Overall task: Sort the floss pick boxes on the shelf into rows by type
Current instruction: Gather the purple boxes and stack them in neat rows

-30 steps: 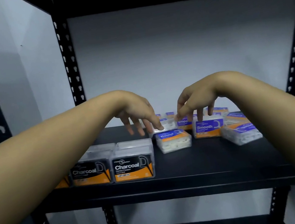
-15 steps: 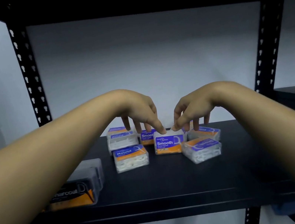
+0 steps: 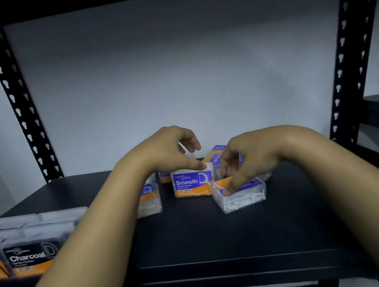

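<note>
A purple and orange box labelled Smooth (image 3: 191,184) stands upright mid-shelf. My left hand (image 3: 167,152) reaches over it, one fingertip on its top right corner and the other fingers curled above. My right hand (image 3: 245,156) grips a clear box with a purple label (image 3: 242,197) lying flat just right of the Smooth box, thumb on its near left corner and fingers on its far side. Another purple-labelled box (image 3: 150,200) is half hidden behind my left forearm. One more box (image 3: 214,155) lies tilted behind my right hand.
Several black Charcoal boxes (image 3: 30,255) sit in rows at the left front of the black shelf (image 3: 200,241). Perforated black uprights stand at the back left (image 3: 19,109) and right (image 3: 344,54). A white wall is behind.
The view moved closer and turned left. My right hand left the Smooth box's top and dropped onto the flat clear box. My left hand stayed on the Smooth box.
</note>
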